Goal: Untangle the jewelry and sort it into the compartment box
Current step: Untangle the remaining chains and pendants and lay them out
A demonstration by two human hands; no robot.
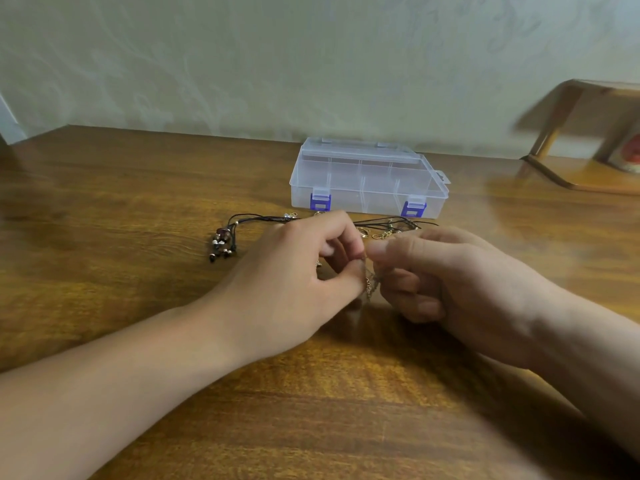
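The jewelry, a thin chain (pixel 370 282), is pinched between the left hand (pixel 294 271) and right hand (pixel 440 271) above the counter (pixel 138 202), still being untangled, so gentle teasing apart seems required before the closed box (pixel 367 181) is opened.

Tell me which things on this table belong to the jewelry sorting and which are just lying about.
Part of the job:
thin chain, pinched by left hand and right hand
black cord necklaces
gold clasps
clear compartment box, lid closed

Just lying about:
wooden stand, far right
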